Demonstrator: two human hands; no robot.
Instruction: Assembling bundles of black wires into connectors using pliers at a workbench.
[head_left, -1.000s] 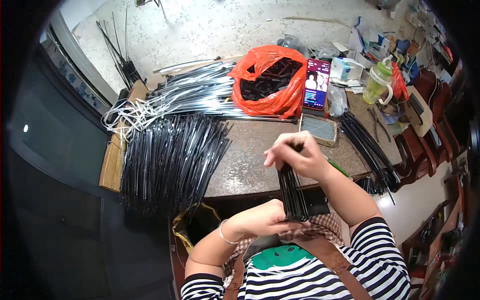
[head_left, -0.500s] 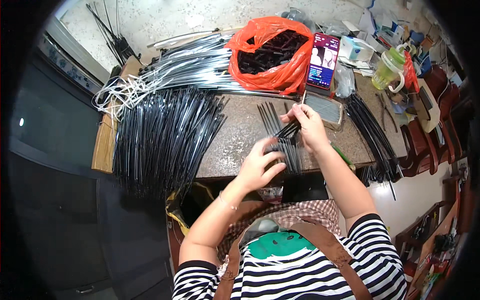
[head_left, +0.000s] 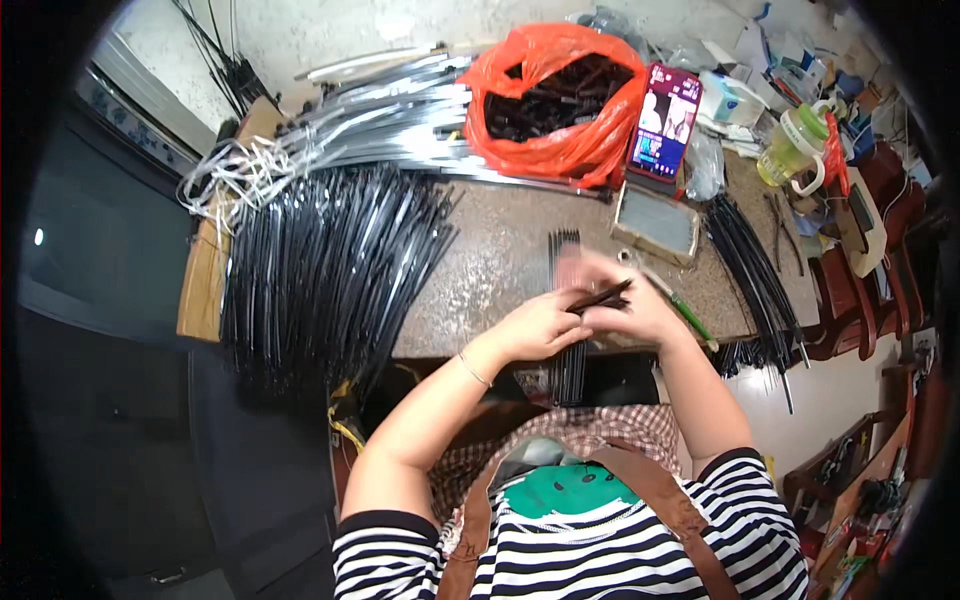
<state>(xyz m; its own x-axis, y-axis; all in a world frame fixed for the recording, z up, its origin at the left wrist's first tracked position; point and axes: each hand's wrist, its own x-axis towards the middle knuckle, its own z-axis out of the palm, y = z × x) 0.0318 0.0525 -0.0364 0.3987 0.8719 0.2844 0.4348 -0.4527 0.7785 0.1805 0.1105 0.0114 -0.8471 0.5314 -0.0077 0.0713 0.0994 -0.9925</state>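
Head view shows both hands meeting at the near edge of the table point(head_left: 480, 290). Left hand point(head_left: 535, 328) and right hand point(head_left: 628, 312) close together on a short bundle of black strips point(head_left: 600, 297), pinched between them. It lies nearly level, tilted up toward the phone point(head_left: 665, 122), above a row of black rods point(head_left: 566, 255) running lengthwise away from the person.

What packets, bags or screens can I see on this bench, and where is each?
Phone: propped upright at the back, right of the bag; lit screen, red edge.
Orange plastic bag: back centre, open, holding dark pieces.
Small box: right of the phone, white and pale blue.
Flat grey tray: in front of the phone, rectangular.
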